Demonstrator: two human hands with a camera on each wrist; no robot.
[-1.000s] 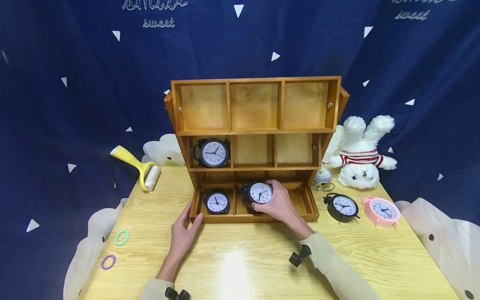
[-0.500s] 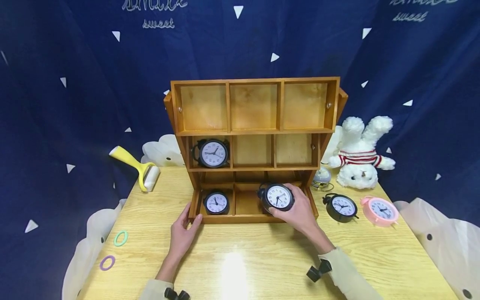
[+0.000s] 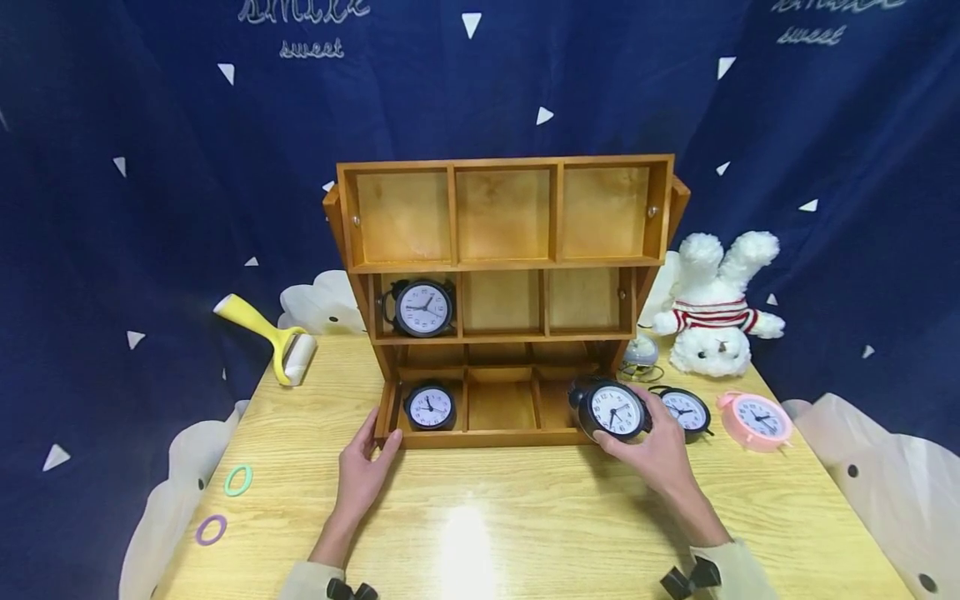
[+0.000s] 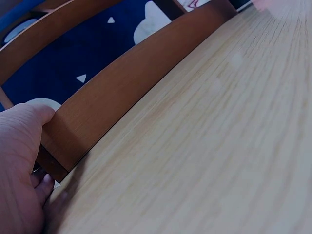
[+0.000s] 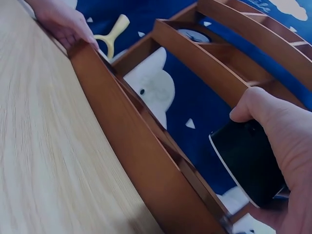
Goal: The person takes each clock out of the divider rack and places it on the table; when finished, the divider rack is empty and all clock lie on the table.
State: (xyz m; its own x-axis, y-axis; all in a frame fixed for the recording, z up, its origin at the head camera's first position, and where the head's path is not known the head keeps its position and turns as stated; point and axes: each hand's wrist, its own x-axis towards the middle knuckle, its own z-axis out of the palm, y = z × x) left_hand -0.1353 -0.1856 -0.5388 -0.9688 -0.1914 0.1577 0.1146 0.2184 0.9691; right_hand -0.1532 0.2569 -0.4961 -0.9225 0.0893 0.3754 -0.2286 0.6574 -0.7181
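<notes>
My right hand (image 3: 660, 450) grips a black alarm clock (image 3: 617, 410) with a white dial, over the front of the bottom right compartment of a wooden three-tier shelf (image 3: 495, 438). In the right wrist view, the thumb lies on the dark body of the clock (image 5: 248, 158). My left hand (image 3: 363, 475) holds the shelf's front left corner, thumb on the front board and fingers round the side, as the left wrist view shows at the shelf board (image 4: 112, 87). One black clock (image 3: 430, 407) sits in the bottom left compartment; another clock (image 3: 422, 308) is in the middle tier's left compartment.
Right of the shelf are another black alarm clock (image 3: 684, 412), a pink alarm clock (image 3: 757, 421), a silver-grey clock (image 3: 641, 351) and a plush rabbit (image 3: 711, 317) lying upside down. A yellow lint roller (image 3: 255, 321), a green ring (image 3: 238, 480) and a purple ring (image 3: 211, 530) lie left.
My right hand has carried the black alarm clock from the bottom middle compartment rightward to the front of the bottom right one. The left hand has stayed on the shelf's corner.
</notes>
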